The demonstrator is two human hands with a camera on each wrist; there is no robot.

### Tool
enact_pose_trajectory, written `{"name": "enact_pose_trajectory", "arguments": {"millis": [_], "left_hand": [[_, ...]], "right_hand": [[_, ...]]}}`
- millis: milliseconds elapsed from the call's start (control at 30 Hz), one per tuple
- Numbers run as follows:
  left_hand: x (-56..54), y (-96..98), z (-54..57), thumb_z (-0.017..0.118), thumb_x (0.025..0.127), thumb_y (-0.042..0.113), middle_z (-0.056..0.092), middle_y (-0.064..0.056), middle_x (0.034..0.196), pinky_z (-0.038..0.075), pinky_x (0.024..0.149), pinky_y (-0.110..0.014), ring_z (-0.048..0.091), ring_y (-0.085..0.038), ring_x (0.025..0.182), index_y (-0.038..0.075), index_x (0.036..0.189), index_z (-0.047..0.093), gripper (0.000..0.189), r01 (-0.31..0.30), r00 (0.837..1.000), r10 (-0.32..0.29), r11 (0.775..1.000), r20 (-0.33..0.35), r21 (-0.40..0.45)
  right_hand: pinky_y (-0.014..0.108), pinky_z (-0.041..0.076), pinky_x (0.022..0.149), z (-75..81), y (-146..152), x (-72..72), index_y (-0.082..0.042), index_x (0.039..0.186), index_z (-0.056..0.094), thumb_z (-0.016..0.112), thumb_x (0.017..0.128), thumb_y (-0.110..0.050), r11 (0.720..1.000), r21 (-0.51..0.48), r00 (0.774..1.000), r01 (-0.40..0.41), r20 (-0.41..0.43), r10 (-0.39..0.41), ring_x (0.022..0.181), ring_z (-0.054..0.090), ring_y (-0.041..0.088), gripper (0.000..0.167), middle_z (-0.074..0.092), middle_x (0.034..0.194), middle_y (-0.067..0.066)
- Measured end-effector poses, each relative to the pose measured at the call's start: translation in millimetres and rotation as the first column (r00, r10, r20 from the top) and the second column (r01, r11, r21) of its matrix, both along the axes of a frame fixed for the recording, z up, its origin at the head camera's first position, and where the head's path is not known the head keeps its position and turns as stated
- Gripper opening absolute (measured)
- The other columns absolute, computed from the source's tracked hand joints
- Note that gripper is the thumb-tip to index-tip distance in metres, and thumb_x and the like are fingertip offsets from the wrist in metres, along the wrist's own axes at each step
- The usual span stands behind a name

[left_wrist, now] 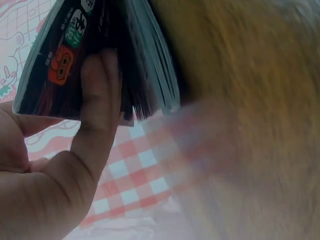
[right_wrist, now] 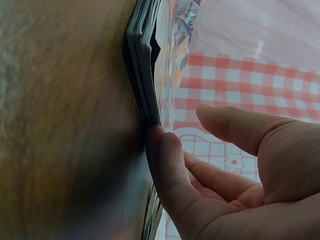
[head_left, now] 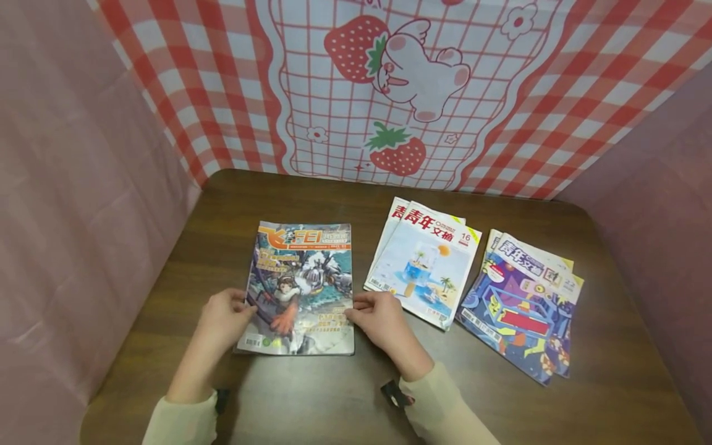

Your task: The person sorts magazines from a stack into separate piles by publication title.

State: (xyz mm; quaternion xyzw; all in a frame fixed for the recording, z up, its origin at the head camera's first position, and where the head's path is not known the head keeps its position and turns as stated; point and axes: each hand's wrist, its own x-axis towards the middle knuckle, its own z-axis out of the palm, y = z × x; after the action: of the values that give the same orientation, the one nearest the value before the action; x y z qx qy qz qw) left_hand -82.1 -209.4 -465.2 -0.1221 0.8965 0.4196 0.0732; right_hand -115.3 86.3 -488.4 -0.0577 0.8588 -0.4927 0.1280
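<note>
A magazine [head_left: 300, 290] with a colourful illustrated cover and orange title lies in front of me, with more pages or magazines under it. My left hand [head_left: 225, 315] grips its left edge. In the left wrist view, the fingers [left_wrist: 102, 95] lie against the dark underside of the raised magazine [left_wrist: 60, 65], above a thick block of pages [left_wrist: 155, 60]; the thumb is partly hidden behind it. At the right edge is my right hand [head_left: 384, 318]. Its fingertips [right_wrist: 170, 147] touch the edge of the stack [right_wrist: 142, 65], while the thumb stands apart from the cover in the right wrist view.
Right of the stack lie two overlapping magazines with red titles [head_left: 423, 259]. Farther right is another overlapping pair, the top one purple [head_left: 523, 303]. All lie on a brown wooden table [head_left: 289, 402]. A red checked cloth [head_left: 217, 80] hangs behind it, with pink curtains [head_left: 61, 185] beside it.
</note>
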Motion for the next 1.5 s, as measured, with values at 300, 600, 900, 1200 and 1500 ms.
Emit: {"name": "enact_pose_trajectory", "arguments": {"millis": [300,600,900,1200,1500], "left_hand": [[1.6,4.3,3.0,0.063,0.092,-0.005,0.067,-0.036,0.1,0.057,0.072,-0.049,0.068,-0.044,0.09,-0.016,0.124,0.054,0.035,0.006,1.0,-0.003,0.996,-0.027,0.087],[0.2,0.8,7.4,0.058,0.097,-0.007,0.072,-0.026,0.091,0.052,0.054,-0.028,0.065,-0.018,0.064,-0.011,0.131,0.052,0.035,-0.066,0.997,0.077,0.936,-0.017,0.347],[-2.2,1.3,6.7,0.055,0.098,-0.01,0.072,-0.024,0.094,0.054,0.058,-0.026,0.066,-0.014,0.066,-0.011,0.135,0.048,0.038,-0.112,0.991,0.135,0.852,-0.007,0.512],[-2.7,4.3,8.5,0.052,0.099,-0.01,0.072,-0.021,0.096,0.057,0.061,-0.026,0.068,-0.013,0.068,-0.011,0.137,0.044,0.039,-0.157,0.982,0.186,0.78,0.014,0.606],[-3.5,2.7,10.2,0.054,0.099,-0.009,0.073,-0.018,0.093,0.057,0.065,-0.026,0.068,-0.013,0.071,-0.011,0.139,0.044,0.042,-0.156,0.981,0.194,0.793,-0.002,0.589]], "right_hand": [[0.035,0.059,0.074,-1.8,0.7,-1.8,0.007,0.113,0.072,0.079,0.088,-0.012,1.0,0.015,1.0,0.015,-0.016,-0.015,0.083,0.073,0.018,0.032,0.074,0.094,0.01],[0.034,0.059,0.072,-4.2,3.5,-3.4,0.007,0.112,0.073,0.08,0.088,-0.013,1.0,0.006,1.0,0.015,-0.003,-0.015,0.082,0.073,0.019,0.032,0.075,0.091,0.008],[0.037,0.058,0.075,-4.8,5.2,-5.2,0.004,0.113,0.073,0.077,0.092,-0.024,1.0,0.023,0.999,0.02,0.035,-0.021,0.086,0.071,0.02,0.036,0.074,0.094,0.009],[0.041,0.057,0.082,-1.7,3.6,-6.5,0.007,0.12,0.069,0.075,0.094,-0.025,0.996,-0.046,0.997,0.071,0.015,-0.07,0.093,0.07,0.024,0.041,0.073,0.097,0.01],[0.041,0.057,0.084,3.8,-0.4,-10.7,0.007,0.122,0.068,0.076,0.093,-0.021,0.986,-0.124,0.993,0.113,0.031,-0.11,0.095,0.07,0.024,0.042,0.074,0.099,0.011]]}}
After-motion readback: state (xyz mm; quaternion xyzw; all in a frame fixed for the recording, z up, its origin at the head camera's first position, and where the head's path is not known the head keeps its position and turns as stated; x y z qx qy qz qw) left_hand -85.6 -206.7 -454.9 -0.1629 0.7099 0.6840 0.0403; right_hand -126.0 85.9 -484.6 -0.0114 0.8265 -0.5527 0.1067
